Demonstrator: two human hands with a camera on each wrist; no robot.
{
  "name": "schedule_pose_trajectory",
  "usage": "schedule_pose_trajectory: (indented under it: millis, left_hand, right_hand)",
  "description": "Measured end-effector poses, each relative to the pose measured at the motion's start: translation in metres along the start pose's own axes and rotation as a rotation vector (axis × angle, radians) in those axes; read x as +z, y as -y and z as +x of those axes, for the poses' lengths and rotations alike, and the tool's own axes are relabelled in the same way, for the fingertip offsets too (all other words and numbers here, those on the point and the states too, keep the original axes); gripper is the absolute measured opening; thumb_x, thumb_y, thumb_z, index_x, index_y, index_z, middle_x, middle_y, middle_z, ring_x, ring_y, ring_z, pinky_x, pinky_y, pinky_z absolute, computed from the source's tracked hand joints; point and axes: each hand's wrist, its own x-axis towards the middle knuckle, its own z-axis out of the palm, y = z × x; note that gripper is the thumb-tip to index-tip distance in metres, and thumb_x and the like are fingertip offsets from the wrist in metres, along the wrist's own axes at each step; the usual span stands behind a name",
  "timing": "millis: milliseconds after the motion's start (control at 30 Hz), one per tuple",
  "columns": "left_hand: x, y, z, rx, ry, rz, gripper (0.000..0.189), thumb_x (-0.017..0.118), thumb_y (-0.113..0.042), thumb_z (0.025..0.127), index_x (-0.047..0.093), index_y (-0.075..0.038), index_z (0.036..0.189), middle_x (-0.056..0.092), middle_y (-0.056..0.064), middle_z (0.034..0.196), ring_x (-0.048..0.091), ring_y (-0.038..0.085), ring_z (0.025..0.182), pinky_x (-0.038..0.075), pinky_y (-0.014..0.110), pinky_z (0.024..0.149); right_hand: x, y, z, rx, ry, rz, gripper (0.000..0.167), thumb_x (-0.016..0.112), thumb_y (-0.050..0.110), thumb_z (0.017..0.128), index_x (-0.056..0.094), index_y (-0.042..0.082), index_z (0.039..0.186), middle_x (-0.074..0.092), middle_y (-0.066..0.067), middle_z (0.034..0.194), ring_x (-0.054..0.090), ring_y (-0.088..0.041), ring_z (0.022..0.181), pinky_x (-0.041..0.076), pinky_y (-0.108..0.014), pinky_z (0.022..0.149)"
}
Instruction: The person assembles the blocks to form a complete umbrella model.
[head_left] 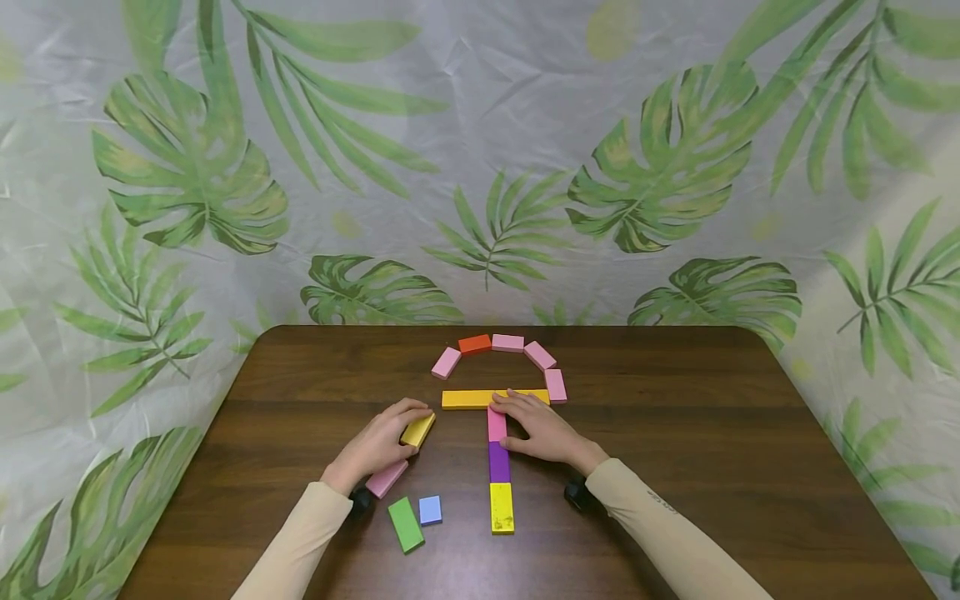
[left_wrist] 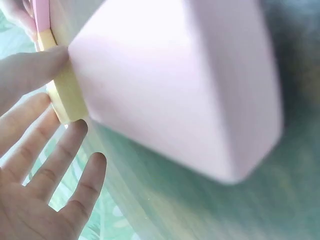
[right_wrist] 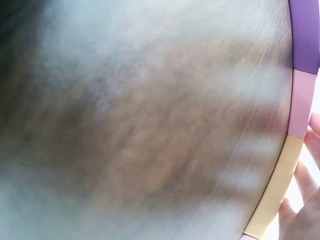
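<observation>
My left hand [head_left: 382, 442] grips a yellow block [head_left: 418, 430] between thumb and fingers, low over the left part of the table. In the left wrist view, the thumb and fingertips lie on opposite sides of that block [left_wrist: 74, 97]. A pink block [head_left: 387, 479] lies beneath the left wrist and looms large in the left wrist view. My right hand [head_left: 546, 429] rests at the junction of a long orange block [head_left: 465, 400] and a column. Its fingertips touch the orange block, and its thumb is beside the purple block [head_left: 498, 463]. The column's upper pink block [head_left: 497, 423] is partly covered.
A yellow block [head_left: 502, 508] ends the column at the bottom. Above the orange block, several pink blocks [head_left: 540, 355] and a red block [head_left: 475, 344] form an arch. A green block [head_left: 406, 525] and a small blue block [head_left: 430, 510] lie at the front left.
</observation>
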Motion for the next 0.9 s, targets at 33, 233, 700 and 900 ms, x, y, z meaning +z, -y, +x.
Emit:
schedule_pose_trajectory:
  millis: [33, 233, 700, 900]
  left_hand:
    - [-0.001, 0.000, 0.002, -0.010, -0.002, -0.001, 0.054, 0.076, 0.000, 0.077, 0.058, 0.001, 0.128, 0.052, 0.012, 0.129, 0.053, 0.028, 0.114, 0.045, 0.044, 0.092]
    - [-0.003, 0.007, 0.017, -0.017, -0.033, -0.005, 0.055, 0.077, 0.000, 0.076, 0.058, 0.003, 0.127, 0.052, 0.014, 0.128, 0.053, 0.030, 0.114, 0.045, 0.044, 0.092]
    - [-0.002, 0.015, 0.049, -0.088, -0.032, 0.034, 0.054, 0.076, -0.002, 0.077, 0.058, 0.003, 0.128, 0.052, 0.016, 0.128, 0.052, 0.031, 0.115, 0.043, 0.044, 0.095]
    - [0.000, 0.016, 0.059, -0.111, -0.007, 0.046, 0.055, 0.077, -0.003, 0.078, 0.057, 0.002, 0.129, 0.051, 0.017, 0.128, 0.051, 0.032, 0.116, 0.044, 0.044, 0.094]
  right_hand:
    - [0.000, 0.000, 0.000, 0.000, 0.000, 0.000, 0.063, 0.060, 0.038, 0.091, 0.042, 0.009, 0.145, 0.035, -0.006, 0.151, 0.021, -0.027, 0.142, 0.013, -0.047, 0.113]
    - [0.000, 0.000, 0.000, 0.003, 0.000, 0.007, 0.063, 0.060, 0.038, 0.091, 0.042, 0.008, 0.145, 0.035, -0.007, 0.151, 0.021, -0.028, 0.142, 0.013, -0.048, 0.113]
    - [0.001, 0.000, 0.000, 0.002, -0.003, 0.009, 0.063, 0.060, 0.037, 0.091, 0.042, 0.008, 0.144, 0.035, -0.007, 0.151, 0.021, -0.029, 0.142, 0.013, -0.048, 0.113]
    - [0.001, 0.000, 0.000, 0.002, -0.001, -0.005, 0.063, 0.060, 0.038, 0.092, 0.042, 0.009, 0.145, 0.034, -0.006, 0.152, 0.020, -0.028, 0.142, 0.013, -0.047, 0.113]
